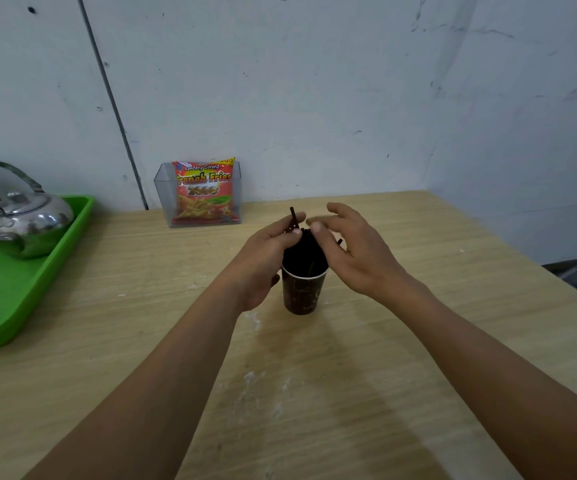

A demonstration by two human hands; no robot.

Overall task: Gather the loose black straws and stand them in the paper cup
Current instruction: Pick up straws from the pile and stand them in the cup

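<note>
Left hand and right hand meet from either side over the cup, which stands upright near the middle of the desk. The straws are already in the cup as a dark, dense bundle rising above its white rim.

The left hand's fingers curl round the bundle's left side, thumb near the top, and seem to pinch one straw that pokes higher than the rest. That grip probably keeps the bundle from fanning out or tipping the light cup. The right hand is loosely spread, fingers relaxed and holding nothing. Only its thumb tip touches the top of the bundle, likely to press the ends level. One straw end leans out on the right, just beside that palm.

No loose straws show on the desk, so gathering looks done. What seems left is to seat the tall straw and tuck in the leaning one. Pushing down hard could topple the cup or bend a straw, so a steadying hold low on the bundle makes sense.

At far left a metal kettle sits on a green tray. By the wall a clear box holds a snack bag, well apart from the cup.
</note>
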